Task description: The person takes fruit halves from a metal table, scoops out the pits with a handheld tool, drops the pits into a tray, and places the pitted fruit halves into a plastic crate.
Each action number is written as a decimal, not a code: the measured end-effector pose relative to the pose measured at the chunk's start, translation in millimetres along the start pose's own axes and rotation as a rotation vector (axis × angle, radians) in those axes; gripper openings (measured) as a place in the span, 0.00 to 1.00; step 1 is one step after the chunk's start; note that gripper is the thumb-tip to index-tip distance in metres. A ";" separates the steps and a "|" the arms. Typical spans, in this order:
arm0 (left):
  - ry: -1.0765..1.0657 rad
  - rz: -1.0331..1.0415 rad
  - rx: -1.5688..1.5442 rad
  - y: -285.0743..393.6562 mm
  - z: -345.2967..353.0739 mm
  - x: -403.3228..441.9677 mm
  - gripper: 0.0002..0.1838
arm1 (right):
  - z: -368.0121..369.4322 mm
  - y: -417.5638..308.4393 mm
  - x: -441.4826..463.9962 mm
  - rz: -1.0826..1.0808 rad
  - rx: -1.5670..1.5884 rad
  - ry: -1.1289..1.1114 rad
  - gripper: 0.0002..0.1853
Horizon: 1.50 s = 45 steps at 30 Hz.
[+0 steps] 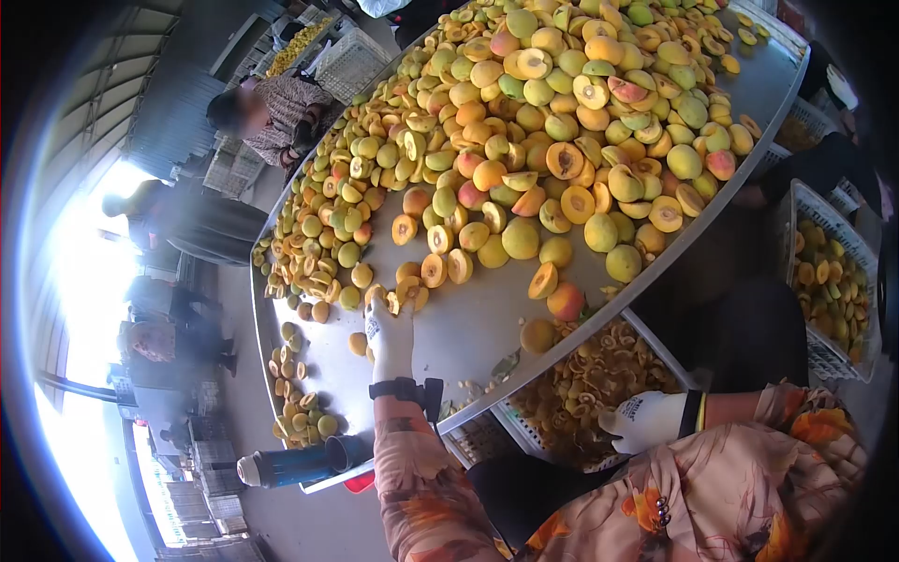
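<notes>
On the metal table (468, 342), a large pile of yellow-green peaches (520, 239), some blushed red, spreads out; many are cut in half, showing brown pit hollows. My left hand (386, 335), in a white glove with a dark band at the wrist, reaches onto the table. Its fingers close at the near edge of the pile on a peach half (393, 303); their tips are partly hidden. My right hand (648, 421), also white-gloved, hovers low at a crate of brownish fruit pieces (585, 384) beneath the table edge. Its thumb and fingers are apart, with nothing visible between them.
A blue thermos (290, 465) and a dark cup (348, 453) stand at the table's left corner. Another crate (813, 351) of fruit halves sits at right. Across the table is a co-worker (273, 120); another person (178, 220) stands farther left. Stacked crates (351, 66) are behind.
</notes>
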<state>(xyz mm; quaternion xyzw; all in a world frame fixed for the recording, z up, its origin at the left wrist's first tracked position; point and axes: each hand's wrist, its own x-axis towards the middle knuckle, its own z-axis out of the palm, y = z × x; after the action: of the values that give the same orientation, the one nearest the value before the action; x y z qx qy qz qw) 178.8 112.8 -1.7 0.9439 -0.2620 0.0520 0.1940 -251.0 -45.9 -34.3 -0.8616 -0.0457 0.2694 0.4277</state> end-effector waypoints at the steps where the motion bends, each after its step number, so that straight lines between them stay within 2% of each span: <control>1: -0.008 0.009 0.034 1.7 10.5 10.3 0.35 | 0.0 2.3 1.9 0.017 0.015 -0.026 0.12; 5: -0.192 -0.056 0.176 27.6 13.4 26.5 0.37 | 0.1 5.9 4.5 0.015 0.062 0.013 0.12; 6: -0.189 -0.059 0.157 35.4 10.6 24.0 0.33 | -0.1 4.3 5.6 0.036 0.060 0.007 0.12; 8: -0.145 -0.077 -0.118 30.1 22.1 13.1 0.31 | -1.5 1.9 8.4 0.071 0.047 -0.006 0.12; 10: -0.071 -0.054 -0.306 11.2 39.3 1.0 0.28 | 2.7 5.6 10.3 -0.121 -0.029 0.203 0.14; 13: -0.062 -0.114 -0.692 26.8 20.9 -41.6 0.24 | -21.3 -25.7 -0.7 -0.024 0.130 0.391 0.15; 15: -0.174 -0.175 -1.156 58.7 -13.7 -86.2 0.21 | -21.1 -28.1 0.1 -0.212 0.231 0.633 0.14; 17: -0.172 -0.278 -1.476 85.3 -35.8 -134.2 0.23 | -38.4 -57.5 -7.4 -0.242 0.352 0.738 0.12; 18: -0.165 -0.296 -1.557 94.0 -41.2 -156.8 0.24 | -39.5 -64.5 -4.6 -0.374 0.331 0.860 0.11; 19: -0.160 -0.313 -1.640 102.8 -45.6 -177.7 0.25 | -43.1 -73.1 -4.6 -0.420 0.305 0.920 0.12; 21: -0.157 -0.258 -1.693 123.4 -54.4 -216.4 0.24 | -48.5 -94.0 -6.3 -0.525 0.265 1.047 0.11; 23: -0.152 -0.253 -1.755 146.7 -63.2 -246.0 0.21 | -45.3 -108.9 -10.5 -0.556 0.192 1.070 0.11; 25: -0.148 -0.162 -1.678 162.9 -72.6 -268.1 0.23 | -40.3 -112.1 -8.7 -0.620 0.098 1.105 0.11; 27: -0.170 -0.143 -1.704 171.6 -74.4 -286.1 0.25 | -32.9 -119.4 -20.1 -0.566 -0.099 1.143 0.13; 29: -0.121 -0.069 -1.713 184.3 -74.4 -300.9 0.24 | -28.6 -122.5 -29.3 -0.619 -0.154 1.177 0.15; 31: -0.116 -0.030 -1.566 183.7 -72.4 -309.1 0.24 | -23.4 -128.9 -49.4 -0.545 -0.133 1.112 0.14; 34: -0.039 0.064 -1.515 191.1 -77.9 -321.8 0.23 | -17.5 -134.0 -63.3 -0.587 -0.160 1.142 0.14; 37: -0.010 0.054 -1.409 195.6 -86.0 -330.8 0.24 | -13.3 -139.0 -71.5 -0.590 -0.167 1.166 0.14; 40: 0.001 0.049 -1.449 199.9 -89.9 -336.6 0.23 | -14.4 -142.4 -74.4 -0.598 -0.113 1.138 0.14; 43: 0.052 0.074 -1.296 207.9 -101.4 -339.0 0.22 | -14.5 -139.5 -67.9 -0.669 -0.049 1.111 0.13; 45: 0.128 0.137 -1.346 210.8 -99.6 -335.3 0.21 | -11.9 -135.7 -62.6 -0.615 -0.023 1.066 0.15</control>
<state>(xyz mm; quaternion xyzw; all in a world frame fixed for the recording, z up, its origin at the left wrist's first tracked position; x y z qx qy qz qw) -216.8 145.1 94.3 0.5938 -0.2847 -0.0546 0.7505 -277.6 11.7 101.6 -0.8296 -0.0749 -0.3349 0.4404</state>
